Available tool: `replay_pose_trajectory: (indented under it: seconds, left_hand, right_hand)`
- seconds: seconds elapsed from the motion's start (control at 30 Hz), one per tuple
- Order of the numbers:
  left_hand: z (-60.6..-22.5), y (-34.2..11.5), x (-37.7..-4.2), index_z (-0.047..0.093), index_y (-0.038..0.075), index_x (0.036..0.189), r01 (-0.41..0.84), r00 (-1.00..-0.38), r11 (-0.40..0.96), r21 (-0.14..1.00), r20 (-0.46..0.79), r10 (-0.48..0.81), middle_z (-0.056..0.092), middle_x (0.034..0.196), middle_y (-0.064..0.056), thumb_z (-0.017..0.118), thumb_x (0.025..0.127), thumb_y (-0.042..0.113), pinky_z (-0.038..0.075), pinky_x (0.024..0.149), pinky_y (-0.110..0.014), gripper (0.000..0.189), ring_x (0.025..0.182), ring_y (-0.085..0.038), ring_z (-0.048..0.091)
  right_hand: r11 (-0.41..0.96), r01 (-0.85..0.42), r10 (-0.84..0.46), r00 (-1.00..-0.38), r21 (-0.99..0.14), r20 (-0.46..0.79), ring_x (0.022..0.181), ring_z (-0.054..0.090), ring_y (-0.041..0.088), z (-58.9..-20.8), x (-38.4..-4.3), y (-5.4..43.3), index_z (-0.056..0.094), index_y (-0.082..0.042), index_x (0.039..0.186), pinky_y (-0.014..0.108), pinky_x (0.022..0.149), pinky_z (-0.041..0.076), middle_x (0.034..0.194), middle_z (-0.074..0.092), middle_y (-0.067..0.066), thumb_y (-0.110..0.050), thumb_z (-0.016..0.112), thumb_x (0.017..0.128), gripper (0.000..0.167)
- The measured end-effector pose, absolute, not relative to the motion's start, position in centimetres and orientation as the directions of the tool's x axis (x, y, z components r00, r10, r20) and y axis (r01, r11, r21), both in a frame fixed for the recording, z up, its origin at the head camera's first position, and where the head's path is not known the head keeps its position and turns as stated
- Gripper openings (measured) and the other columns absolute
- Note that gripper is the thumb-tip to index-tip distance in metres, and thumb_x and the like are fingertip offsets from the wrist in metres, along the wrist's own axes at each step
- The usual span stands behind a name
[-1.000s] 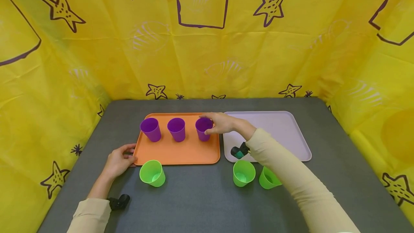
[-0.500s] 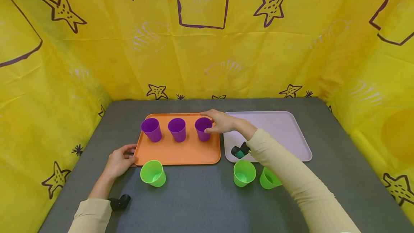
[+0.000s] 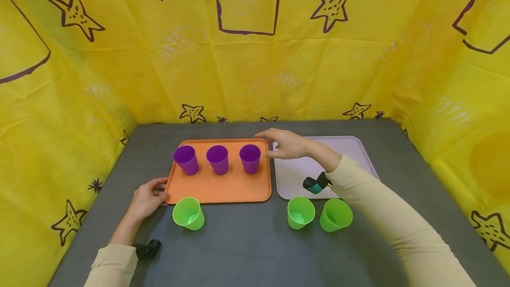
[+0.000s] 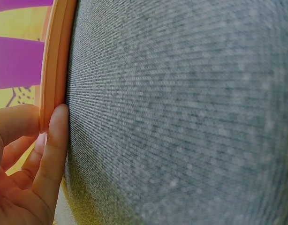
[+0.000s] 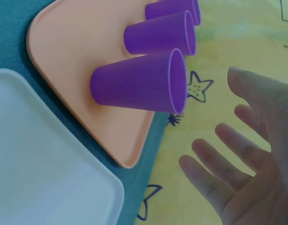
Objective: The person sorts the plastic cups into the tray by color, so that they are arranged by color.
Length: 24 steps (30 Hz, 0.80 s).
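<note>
Three purple cups stand upright in a row on the orange tray [image 3: 223, 191]: a left cup [image 3: 186, 160], a middle cup [image 3: 218, 160] and a right cup [image 3: 250, 159]. My left hand [image 3: 146, 198] pinches the tray's left edge near its front corner; the left wrist view shows the tray rim [image 4: 54, 61] between thumb and fingers. My right hand [image 3: 290, 143] hovers with spread fingers just right of the right purple cup, above the gap between the trays. In the right wrist view that cup [image 5: 137, 82] stands apart from the open hand [image 5: 256, 154].
A pale lilac tray [image 3: 346, 149] lies right of the orange one, partly under my right arm. In front of the trays stand three green cups: one at left [image 3: 188, 214], two at right, a nearer-centre cup [image 3: 300, 213] and an outer cup [image 3: 336, 215]. Yellow patterned cloth [image 3: 247, 79] encloses the table.
My right hand has let go of the right purple cup and moved right, away from it. The outer green cup now shows fully. My left hand stays on the orange tray's edge.
</note>
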<state>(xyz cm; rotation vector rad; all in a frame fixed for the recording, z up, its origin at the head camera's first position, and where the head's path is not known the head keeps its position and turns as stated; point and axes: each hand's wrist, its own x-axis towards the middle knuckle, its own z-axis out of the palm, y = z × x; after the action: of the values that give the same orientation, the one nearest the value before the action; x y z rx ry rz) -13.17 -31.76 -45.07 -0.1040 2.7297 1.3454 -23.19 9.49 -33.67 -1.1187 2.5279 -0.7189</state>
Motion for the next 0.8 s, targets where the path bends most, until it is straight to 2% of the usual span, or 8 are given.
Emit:
replay_pose_trajectory:
  seconds: [0.13, 0.47, 0.8]
  left_hand:
    - [-45.0, -31.8, -13.1, 0.045, -0.009, 0.129, -0.103, -0.993, 0.607, 0.788, -0.116, -0.018, 0.054, 0.108, -0.026, 0.061, 0.082, 0.000, 0.056, 0.058, -0.027, 0.051, 0.082, -0.021, 0.063]
    - [-45.2, -31.8, -13.0, 0.046, -0.008, 0.128, -0.104, -0.993, 0.611, 0.785, -0.115, -0.020, 0.055, 0.108, -0.026, 0.063, 0.081, 0.000, 0.056, 0.059, -0.026, 0.050, 0.080, -0.016, 0.063]
    - [-45.1, -31.6, -13.0, 0.046, -0.008, 0.128, -0.109, -0.993, 0.614, 0.782, -0.114, -0.031, 0.055, 0.107, -0.025, 0.062, 0.082, 0.000, 0.056, 0.058, -0.026, 0.050, 0.081, -0.019, 0.063]
  right_hand:
    - [0.550, -0.607, -0.755, -0.655, -0.574, -0.030, 0.117, 0.051, 0.026, -33.0, -22.5, 10.6, 0.042, -0.011, 0.137, 0.041, 0.089, 0.050, 0.134, 0.045, 0.010, -0.021, 0.062, 0.088, 0.054]
    - [0.496, -0.629, -0.731, -0.674, -0.599, 0.103, 0.115, 0.052, 0.022, -32.3, -21.0, 14.1, 0.047, -0.011, 0.132, 0.038, 0.089, 0.051, 0.130, 0.050, 0.005, -0.016, 0.063, 0.087, 0.048]
    - [0.487, -0.588, -0.587, -0.768, -0.646, 0.256, 0.112, 0.055, 0.026, -32.6, -19.4, 18.7, 0.050, -0.009, 0.130, 0.042, 0.088, 0.050, 0.127, 0.054, 0.008, -0.010, 0.064, 0.086, 0.046]
